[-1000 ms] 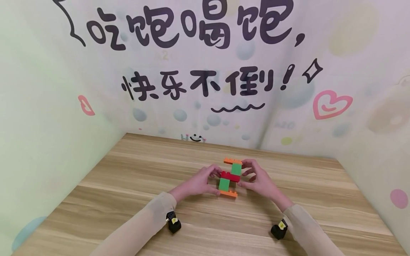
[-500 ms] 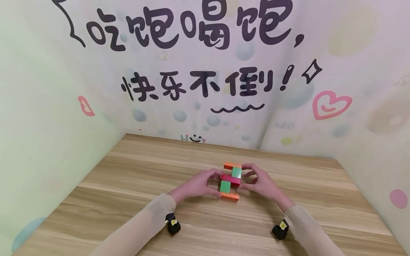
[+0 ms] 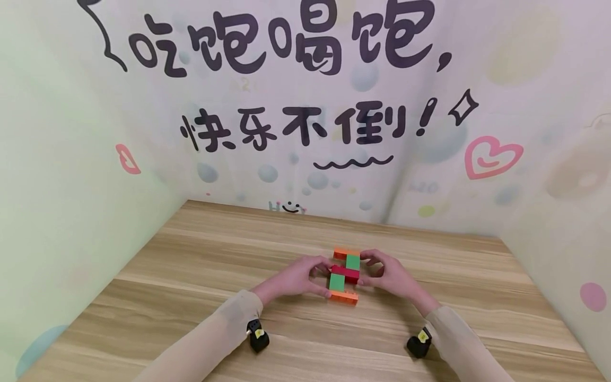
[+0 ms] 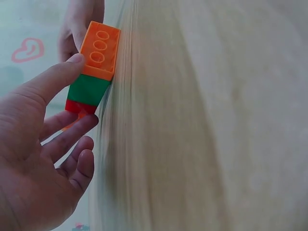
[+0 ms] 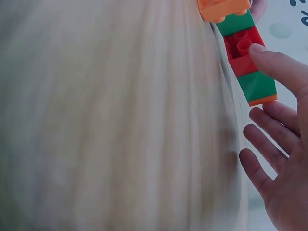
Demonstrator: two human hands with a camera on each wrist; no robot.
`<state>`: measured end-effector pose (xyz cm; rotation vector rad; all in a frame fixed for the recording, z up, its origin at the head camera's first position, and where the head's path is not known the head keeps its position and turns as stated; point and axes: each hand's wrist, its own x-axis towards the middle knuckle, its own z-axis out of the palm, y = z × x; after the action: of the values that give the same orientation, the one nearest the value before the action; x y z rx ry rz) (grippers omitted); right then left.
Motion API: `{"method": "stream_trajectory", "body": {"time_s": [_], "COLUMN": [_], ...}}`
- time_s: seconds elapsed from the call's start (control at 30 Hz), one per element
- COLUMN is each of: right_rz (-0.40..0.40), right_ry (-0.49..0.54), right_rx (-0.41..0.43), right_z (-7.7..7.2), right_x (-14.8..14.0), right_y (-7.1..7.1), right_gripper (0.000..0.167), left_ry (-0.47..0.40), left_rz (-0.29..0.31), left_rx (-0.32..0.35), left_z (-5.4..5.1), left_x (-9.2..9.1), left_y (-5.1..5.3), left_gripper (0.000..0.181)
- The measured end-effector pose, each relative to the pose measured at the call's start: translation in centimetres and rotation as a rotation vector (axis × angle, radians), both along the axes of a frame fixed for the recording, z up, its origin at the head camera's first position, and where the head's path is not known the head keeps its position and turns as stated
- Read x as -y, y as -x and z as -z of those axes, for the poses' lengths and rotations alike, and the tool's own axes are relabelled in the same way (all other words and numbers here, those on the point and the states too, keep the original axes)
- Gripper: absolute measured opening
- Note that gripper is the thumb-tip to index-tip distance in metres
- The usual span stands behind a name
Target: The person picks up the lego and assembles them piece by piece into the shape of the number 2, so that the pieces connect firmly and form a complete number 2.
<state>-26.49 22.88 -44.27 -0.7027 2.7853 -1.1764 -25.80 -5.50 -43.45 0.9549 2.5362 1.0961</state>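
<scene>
Toy building bricks are joined in a zigzag: a far orange brick (image 3: 346,253), a green brick (image 3: 352,262), a red brick (image 3: 346,274) in the middle, another green brick (image 3: 337,283) and a near orange brick (image 3: 343,298). My left hand (image 3: 303,276) pinches the left side, thumb at the near orange brick (image 4: 98,53) and fingertips at the red brick (image 4: 81,107). From the right, my right hand (image 3: 392,277) pinches the structure too. Its thumb presses the red brick (image 5: 244,50), and its index finger reaches the far orange brick (image 5: 263,100).
The bricks are over a wood-grain table (image 3: 191,254). Behind it hangs a printed backdrop (image 3: 267,191) with black lettering. Pale side panels (image 3: 62,212) flank the table. A black wrist device (image 3: 258,337) sits at the left cuff, another black device (image 3: 419,344) at the right.
Both hands have shifted the brick structure slightly toward me and tilted it. The near orange brick's studs, which pointed up earlier, have turned toward the near side. Both hands keep their hold.
</scene>
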Motion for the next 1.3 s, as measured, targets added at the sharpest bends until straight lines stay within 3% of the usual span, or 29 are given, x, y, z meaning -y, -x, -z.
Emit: {"method": "stream_trajectory", "body": {"time_s": [0.3,1.3], "right_rz": [-0.023,-0.046], "right_ry": [-0.043,-0.108], "right_rx": [-0.005,-0.016], "right_z": [0.14,-0.09], "right_x": [-0.24,-0.31], "right_y": [0.05,0.04], "right_gripper": [0.062,0.062], "left_ry": [-0.023,-0.021], "left_rz": [0.005,0.022], "left_rx": [0.034,0.055], "left_z": [0.18,-0.17], "left_x": [-0.09,0.11], "left_y": [-0.19,-0.24], "left_gripper": [0.054,0.056]}}
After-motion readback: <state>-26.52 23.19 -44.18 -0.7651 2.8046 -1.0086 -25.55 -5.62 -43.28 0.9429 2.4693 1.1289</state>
